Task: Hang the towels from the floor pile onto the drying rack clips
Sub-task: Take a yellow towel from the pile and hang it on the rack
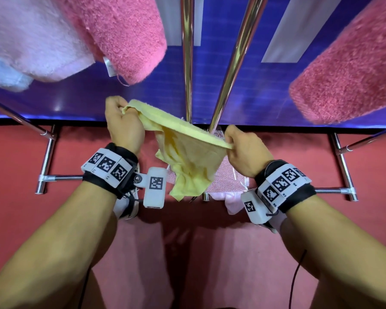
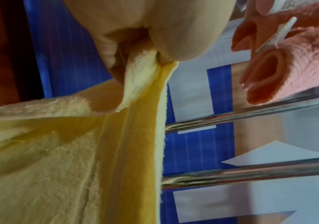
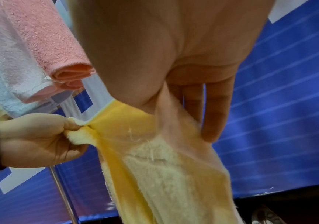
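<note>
Towel (image 1: pixel 188 152), yellow, is pinched at top edge by left hand (image 1: pixel 123 123) and right hand (image 1: pixel 243 150), stretched between them, rest hanging below. Edge should be kept taut, corners raised to rack (image 1: pixel 187 63) above hands; clips not seen.

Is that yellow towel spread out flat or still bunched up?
Partly spread. The left hand and right hand pinch the yellow towel along a taut top edge, while the cloth below hangs crumpled.
</note>
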The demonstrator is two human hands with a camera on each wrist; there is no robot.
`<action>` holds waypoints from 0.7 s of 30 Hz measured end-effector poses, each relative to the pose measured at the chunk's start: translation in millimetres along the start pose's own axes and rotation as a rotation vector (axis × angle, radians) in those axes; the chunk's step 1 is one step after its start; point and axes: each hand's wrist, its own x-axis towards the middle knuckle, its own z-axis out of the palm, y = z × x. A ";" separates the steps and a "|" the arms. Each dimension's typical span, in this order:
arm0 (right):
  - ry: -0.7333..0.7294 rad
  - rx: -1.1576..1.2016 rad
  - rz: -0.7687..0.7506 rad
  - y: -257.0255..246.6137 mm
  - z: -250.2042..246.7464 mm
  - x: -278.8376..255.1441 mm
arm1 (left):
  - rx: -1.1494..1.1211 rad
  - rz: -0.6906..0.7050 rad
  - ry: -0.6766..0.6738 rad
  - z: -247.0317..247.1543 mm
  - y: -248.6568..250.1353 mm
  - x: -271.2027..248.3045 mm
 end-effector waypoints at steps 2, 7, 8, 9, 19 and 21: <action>0.027 0.019 0.006 3.7 -3.4 0.9 | -0.013 -0.015 0.049 -2.3 0.5 4.0; 0.140 0.102 -0.017 10.8 -2.4 5.7 | 0.074 -0.016 -0.086 -3.1 -6.3 6.3; 0.130 0.107 0.010 9.6 -1.4 7.2 | 0.118 -0.021 -0.168 -0.6 -8.5 3.1; 0.111 0.112 0.037 9.6 0.5 9.6 | 0.173 -0.033 -0.251 2.1 -10.3 -0.2; 0.206 0.632 0.159 -3.3 2.4 11.4 | 0.288 0.041 -0.494 22.3 -4.4 -28.3; 0.299 0.731 0.184 -9.2 -5.8 10.2 | 0.263 0.013 -0.470 24.7 0.1 -30.1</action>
